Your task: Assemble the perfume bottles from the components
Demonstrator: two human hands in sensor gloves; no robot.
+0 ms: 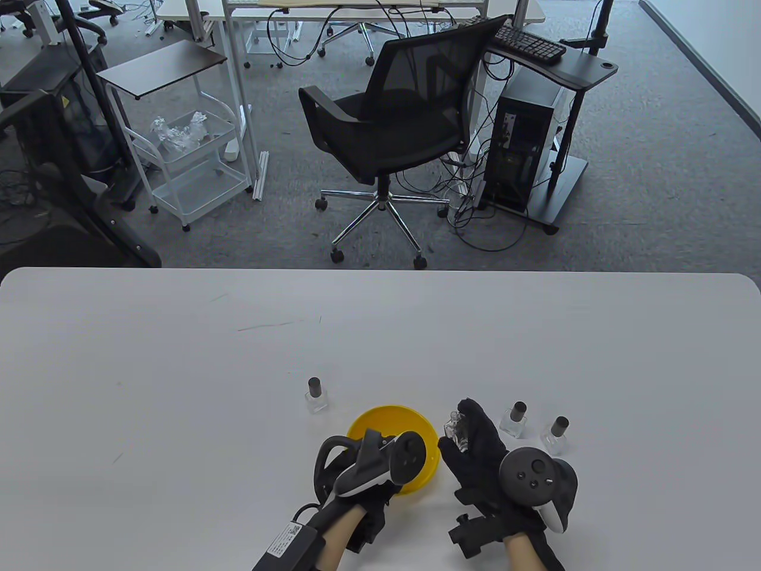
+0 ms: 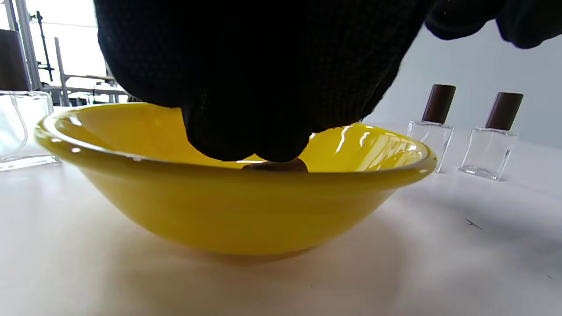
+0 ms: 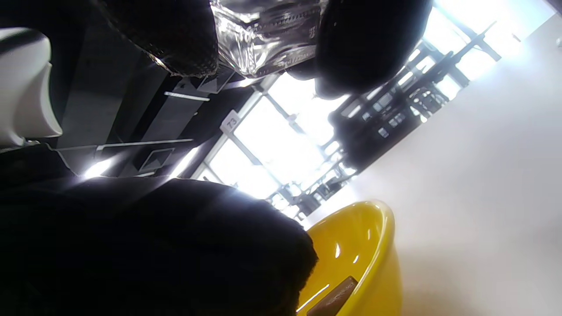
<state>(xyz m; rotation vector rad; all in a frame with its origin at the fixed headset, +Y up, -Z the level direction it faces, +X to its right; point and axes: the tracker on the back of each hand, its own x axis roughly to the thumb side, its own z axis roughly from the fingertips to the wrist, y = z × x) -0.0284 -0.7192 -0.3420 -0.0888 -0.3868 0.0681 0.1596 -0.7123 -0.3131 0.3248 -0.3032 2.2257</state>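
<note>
A yellow bowl stands near the table's front edge. My left hand reaches down into it. In the left wrist view its bunched fingertips touch the top of a brown cap lying inside the bowl; whether they grip it is hidden. The same cap shows in the right wrist view. My right hand holds an uncapped clear glass bottle just right of the bowl, pinched between thumb and fingers.
Three capped clear bottles stand on the white table: one behind the bowl to the left, two to the right of my right hand. An office chair stands beyond the far edge.
</note>
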